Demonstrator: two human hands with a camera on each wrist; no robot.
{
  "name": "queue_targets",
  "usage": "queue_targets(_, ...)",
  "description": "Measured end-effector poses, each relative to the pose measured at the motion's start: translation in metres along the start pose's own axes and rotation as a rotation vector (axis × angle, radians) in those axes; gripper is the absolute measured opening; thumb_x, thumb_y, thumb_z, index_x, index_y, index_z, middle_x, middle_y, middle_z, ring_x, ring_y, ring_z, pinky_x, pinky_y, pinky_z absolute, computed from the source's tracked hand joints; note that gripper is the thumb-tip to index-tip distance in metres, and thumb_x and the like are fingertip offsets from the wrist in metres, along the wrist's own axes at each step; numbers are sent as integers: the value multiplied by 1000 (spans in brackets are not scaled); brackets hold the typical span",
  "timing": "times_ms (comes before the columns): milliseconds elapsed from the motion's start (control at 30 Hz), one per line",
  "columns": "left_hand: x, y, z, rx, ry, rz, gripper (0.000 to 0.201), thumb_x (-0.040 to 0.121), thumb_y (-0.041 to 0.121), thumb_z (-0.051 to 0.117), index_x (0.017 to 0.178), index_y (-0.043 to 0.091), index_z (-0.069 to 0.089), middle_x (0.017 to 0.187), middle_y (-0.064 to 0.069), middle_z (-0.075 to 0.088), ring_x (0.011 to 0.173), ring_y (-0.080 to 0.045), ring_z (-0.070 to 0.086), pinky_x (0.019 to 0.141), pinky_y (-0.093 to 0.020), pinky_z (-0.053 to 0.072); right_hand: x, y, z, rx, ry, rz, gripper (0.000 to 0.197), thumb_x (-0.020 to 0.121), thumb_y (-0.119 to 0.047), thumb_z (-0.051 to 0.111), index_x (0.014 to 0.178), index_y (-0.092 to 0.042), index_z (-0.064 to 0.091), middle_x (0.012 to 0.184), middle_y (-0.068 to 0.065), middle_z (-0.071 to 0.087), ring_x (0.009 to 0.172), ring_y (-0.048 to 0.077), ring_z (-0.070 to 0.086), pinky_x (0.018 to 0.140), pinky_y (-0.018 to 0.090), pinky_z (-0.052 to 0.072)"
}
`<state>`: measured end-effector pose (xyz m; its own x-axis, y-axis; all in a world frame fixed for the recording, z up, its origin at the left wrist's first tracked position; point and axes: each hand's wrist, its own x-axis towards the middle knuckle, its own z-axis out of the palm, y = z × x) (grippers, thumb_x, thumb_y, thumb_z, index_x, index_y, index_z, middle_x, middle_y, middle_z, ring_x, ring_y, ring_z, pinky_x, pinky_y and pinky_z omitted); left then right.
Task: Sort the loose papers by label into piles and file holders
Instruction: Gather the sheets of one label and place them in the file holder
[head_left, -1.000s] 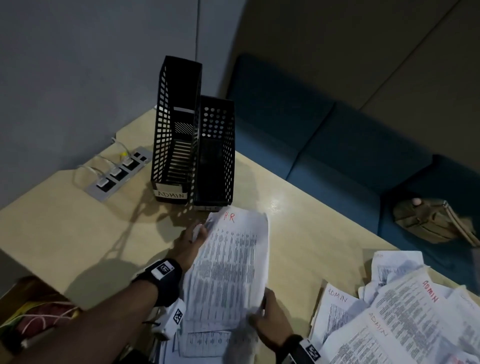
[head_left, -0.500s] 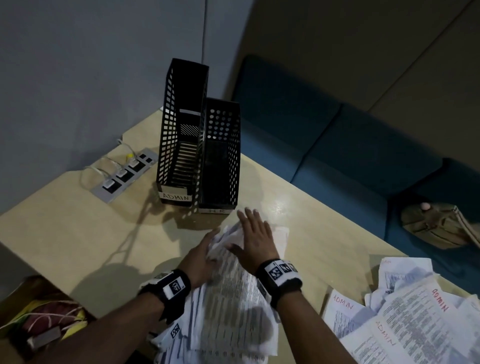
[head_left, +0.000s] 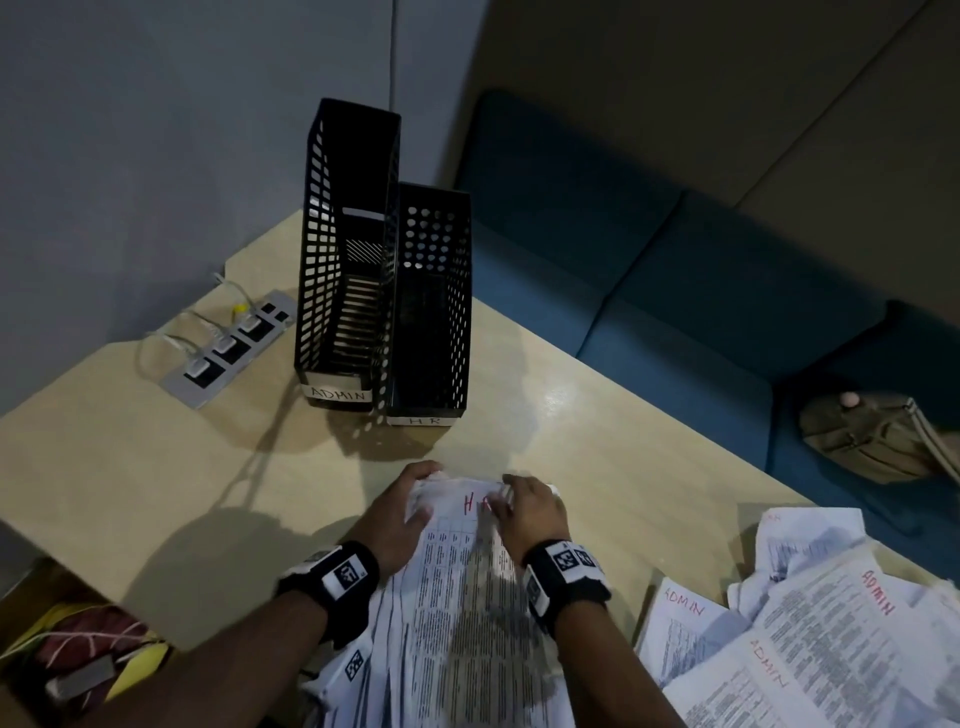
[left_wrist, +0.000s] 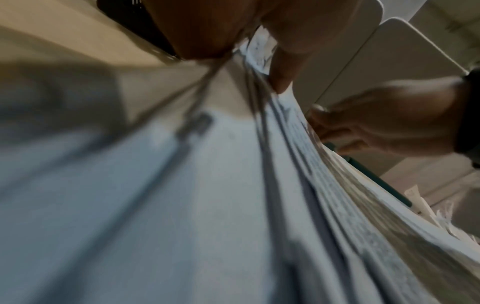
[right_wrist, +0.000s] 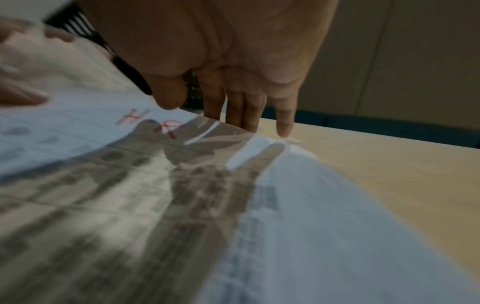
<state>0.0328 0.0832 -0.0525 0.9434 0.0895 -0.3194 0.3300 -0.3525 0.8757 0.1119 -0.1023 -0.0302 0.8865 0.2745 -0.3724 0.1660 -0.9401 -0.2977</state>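
Left hand (head_left: 400, 514) pinches the HR stack's (head_left: 467, 613) far left corner; right hand (head_left: 530, 512) rests straight fingers (right_wrist: 246, 115) on its far edge, before 2 holders (head_left: 384, 291)

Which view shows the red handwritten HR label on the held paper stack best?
Right wrist: the red handwritten HR label lies close and nearly whole beneath the right hand's thumb. Head view shows only the H; the right hand covers the rest. Left wrist shows only blurred sheet edges, no label.

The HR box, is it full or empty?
Empty, as far as shows. The HR box is dark inside, no paper sticking out; HR papers lie on the table.
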Motion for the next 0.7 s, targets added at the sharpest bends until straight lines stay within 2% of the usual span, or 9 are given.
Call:
queue_targets(100,3,1,-4,-20,-4,28,75,95,13,53,114,76,19,149,9,36,136,-11,32,108,-28,28,-10,19,3,-52,-31,71,53,94,-53,33,142,-31,32,154,1,22,145,19,13,114,57,8)
queue_targets(167,7,4,-4,-50,-22,47,74,93,9,54,114,75,25,144,14,37,133,-3,31,106,-24,27,-14,24,7,-47,-35,137,59,92,-60,32,144,-34,25,158,1,8,147,22,-3,110,64,5)
queue_targets(233,12,10,-4,-55,-43,65,67,91,8,56,113,67,34,138,16,39,128,0,33,105,-22,29,-15,25,9,32,-68,188,63,91,-60,34,146,-33,21,158,3,6,147,25,1,111,63,15)
queue_targets(300,18,15,-3,-8,-43,90,59,89,14,58,115,63,36,135,14,42,124,-3,41,102,-25,35,-15,23,10,71,-91,183,65,92,-57,37,148,-31,17,158,5,6,146,26,7,112,57,23)
queue_targets(400,27,20,0,74,-55,120,46,90,22,57,118,56,41,126,10,50,112,-8,50,95,-27,41,-11,20,8,-30,-75,87,67,94,-52,37,150,-33,6,160,1,-3,147,24,-4,116,55,10)
queue_targets(467,31,20,1,136,-74,127,30,90,26,56,107,50,50,119,8,55,105,-10,54,92,-30,46,-8,20,8,-114,-108,-3,64,95,-51,35,150,-34,6,160,-2,-5,147,21,-8,116,55,4)
queue_targets(533,32,16,-1,152,-66,114,19,90,29,56,91,47,56,112,8,58,102,-11,56,91,-32,46,-7,25,8,-132,-148,-21,61,95,-52,34,149,-34,10,160,-3,-2,148,20,-7,116,55,4)
queue_targets(600,31,12,-4,125,-18,77,16,91,28,57,83,43,58,106,8,60,100,-12,57,87,-31,45,-7,34,6,-82,-150,31,61,95,-51,35,149,-33,13,160,-4,-1,148,19,-5,117,52,7)
queue_targets(700,29,6,-11,77,52,-15,13,95,23,52,89,30,62,101,5,63,100,-18,58,80,-27,40,-7,47,2,-45,-106,63,59,96,-44,38,149,-24,20,160,-1,6,147,21,6,117,47,19)
